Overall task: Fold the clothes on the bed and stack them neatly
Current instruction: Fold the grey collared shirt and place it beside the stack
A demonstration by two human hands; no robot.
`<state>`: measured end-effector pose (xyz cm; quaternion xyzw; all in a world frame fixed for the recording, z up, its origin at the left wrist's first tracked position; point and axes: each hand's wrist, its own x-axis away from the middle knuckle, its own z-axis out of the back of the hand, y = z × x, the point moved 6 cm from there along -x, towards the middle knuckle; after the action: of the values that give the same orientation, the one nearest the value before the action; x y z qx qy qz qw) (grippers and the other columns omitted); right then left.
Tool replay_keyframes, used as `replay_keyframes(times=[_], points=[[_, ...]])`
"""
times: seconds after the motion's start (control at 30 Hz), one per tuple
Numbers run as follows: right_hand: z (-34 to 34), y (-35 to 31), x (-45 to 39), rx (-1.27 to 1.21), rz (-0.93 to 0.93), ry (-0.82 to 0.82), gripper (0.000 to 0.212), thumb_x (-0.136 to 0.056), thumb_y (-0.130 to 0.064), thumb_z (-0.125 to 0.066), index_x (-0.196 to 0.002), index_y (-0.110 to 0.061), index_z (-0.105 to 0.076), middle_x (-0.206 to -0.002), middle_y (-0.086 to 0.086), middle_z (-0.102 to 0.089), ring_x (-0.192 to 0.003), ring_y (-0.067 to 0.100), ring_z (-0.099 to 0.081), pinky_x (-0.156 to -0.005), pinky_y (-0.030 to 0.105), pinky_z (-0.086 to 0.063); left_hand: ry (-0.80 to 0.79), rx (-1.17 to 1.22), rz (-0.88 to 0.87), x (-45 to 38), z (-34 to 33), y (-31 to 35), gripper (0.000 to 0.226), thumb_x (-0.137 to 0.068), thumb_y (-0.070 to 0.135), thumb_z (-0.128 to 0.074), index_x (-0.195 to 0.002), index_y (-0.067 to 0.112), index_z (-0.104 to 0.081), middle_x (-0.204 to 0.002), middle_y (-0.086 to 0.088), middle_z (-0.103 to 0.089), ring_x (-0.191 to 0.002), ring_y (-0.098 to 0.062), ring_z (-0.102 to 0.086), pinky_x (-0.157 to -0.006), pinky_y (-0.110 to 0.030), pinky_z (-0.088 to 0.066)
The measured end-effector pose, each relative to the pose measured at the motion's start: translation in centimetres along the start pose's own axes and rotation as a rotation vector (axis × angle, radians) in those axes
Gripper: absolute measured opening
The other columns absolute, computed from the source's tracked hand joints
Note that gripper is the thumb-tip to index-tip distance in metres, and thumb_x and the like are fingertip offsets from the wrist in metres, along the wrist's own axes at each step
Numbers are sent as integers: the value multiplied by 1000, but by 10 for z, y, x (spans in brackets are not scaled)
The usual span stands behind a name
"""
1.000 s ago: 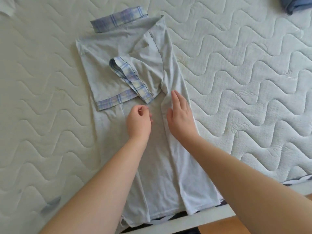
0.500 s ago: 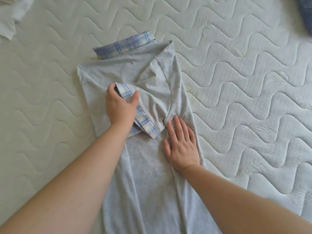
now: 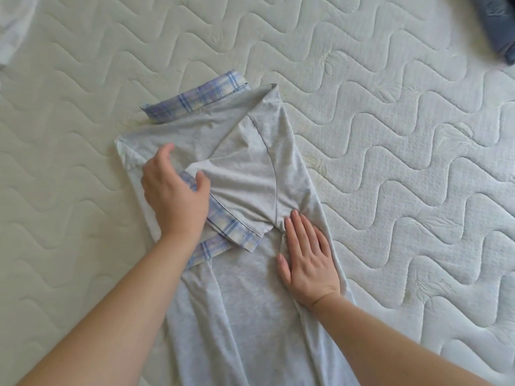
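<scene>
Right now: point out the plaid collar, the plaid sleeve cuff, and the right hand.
plaid collar point(image 3: 195, 100), head view, middle of the band.
plaid sleeve cuff point(image 3: 237, 231), head view, lower stretch of the trim.
right hand point(image 3: 308, 259), head view, back of the hand.

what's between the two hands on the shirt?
Head view: between left hand and right hand lies the folded-in sleeve of the grey shirt, its plaid cuff running diagonally. No bare mattress there.

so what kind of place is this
Most likely a bedroom: the work surface is a bare quilted mattress, a grey shirt is spread on it under both hands, and more clothes lie at the corners, a dark garment and a white one.
</scene>
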<state>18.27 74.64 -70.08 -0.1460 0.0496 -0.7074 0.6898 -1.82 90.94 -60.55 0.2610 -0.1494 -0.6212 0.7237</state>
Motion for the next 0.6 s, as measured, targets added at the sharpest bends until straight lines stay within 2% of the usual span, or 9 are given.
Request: replay_keyframes(times=[0.07, 0.13, 0.2, 0.3, 0.37, 0.43, 0.5, 0.6], points=[[0, 0, 0, 1, 3, 14, 67, -97, -44, -33, -156, -13, -23, -163, 6, -20, -151, 18, -15, -122, 36, -13, -49, -22, -159, -20, -21, 36, 43, -88, 20, -60, -128, 4, -54, -121, -17, -58, -112, -35, -52, -95, -38, -36], [-1, 0, 0, 1, 8, 32, 67, -97, -44, -34, -155, -14, -24, -162, 6, -22, -151, 18, -16, -121, 37, -15, -265, -61, -224, -44, -60, 69, 42, -95, 30, -54, -131, 7, -52, -126, -13, -58, -117, -33, -51, -97, -39, -37], [-1, 0, 2, 4, 6, 34, 66, -96, -43, -35, -154, -13, -27, -162, 6, -23, -150, 19, -19, -121, 37, -16, -446, -140, -161, -65, -98, 91, 49, -98, 40, -51, -135, 9, -45, -134, -11, -53, -124, -30, -47, -101, -39, -38], [1, 0, 0, 3, 12, 48, 65, -95, -41, -37, -152, -11, -33, -160, 7, -27, -149, 21, -23, -120, 39, -19, -599, -193, 30, -96, -138, 111, 57, -96, 48, -52, -136, 9, -43, -138, -10, -52, -127, -29, -50, -102, -40, -43], [1, 0, 1, -11, 12, 40, 64, -95, -41, -38, -152, -11, -34, -160, 7, -27, -148, 21, -24, -119, 40, -21, -711, -279, 18, -108, -157, 122, 62, -98, 49, -49, -143, 8, -40, -142, -11, -50, -130, -31, -49, -103, -37, -42], [2, 0, 1, -25, 14, 46, 65, -95, -41, -39, -152, -11, -33, -161, 7, -27, -149, 20, -23, -119, 40, -21, -765, -306, -34, -116, -166, 131, 59, -102, 45, -43, -145, 4, -40, -145, -14, -47, -133, -32, -45, -104, -35, -38], [2, 1, 0, -32, 15, 59, 66, -94, -41, -40, -152, -11, -32, -161, 6, -26, -149, 20, -23, -119, 39, -21, -774, -284, -65, -126, -169, 128, 49, -104, 35, -41, -139, 1, -47, -141, -18, -50, -130, -34, -47, -102, -35, -38], [1, 2, 1, -57, 21, 71, 67, -94, -41, -42, -153, -11, -30, -161, 6, -26, -149, 20, -24, -119, 40, -22, -748, -210, -53, -141, -172, 110, 42, -104, 32, -43, -131, 2, -54, -133, -19, -56, -121, -35, -53, -91, -33, -42]])
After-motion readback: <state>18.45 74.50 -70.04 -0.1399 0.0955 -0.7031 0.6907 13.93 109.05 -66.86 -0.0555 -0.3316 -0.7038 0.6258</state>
